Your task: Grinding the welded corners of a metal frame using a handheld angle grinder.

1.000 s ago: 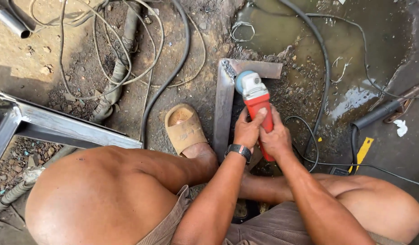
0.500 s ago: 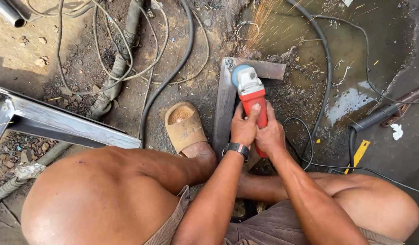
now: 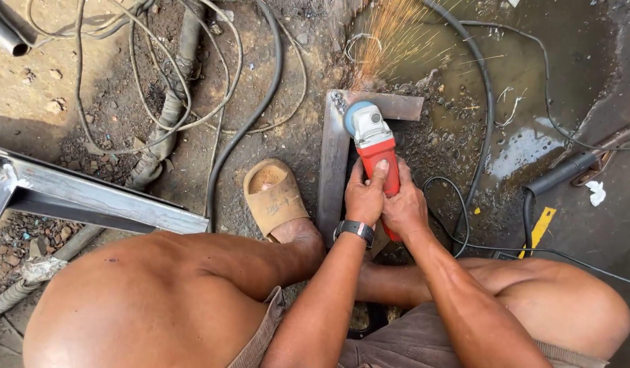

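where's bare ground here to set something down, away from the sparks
Bare dirt lies at upper left, between the pipe end and the looped cables. The dark floor right of the yellow strip is bare too. Crowded: around the steel angle, where both hands grip the red grinder, beside the sandal.

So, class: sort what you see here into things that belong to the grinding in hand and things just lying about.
In use:
left hand
right hand
red angle grinder
steel angle frame

Lying about:
tangled cables
pipe
metal bar
yellow strip
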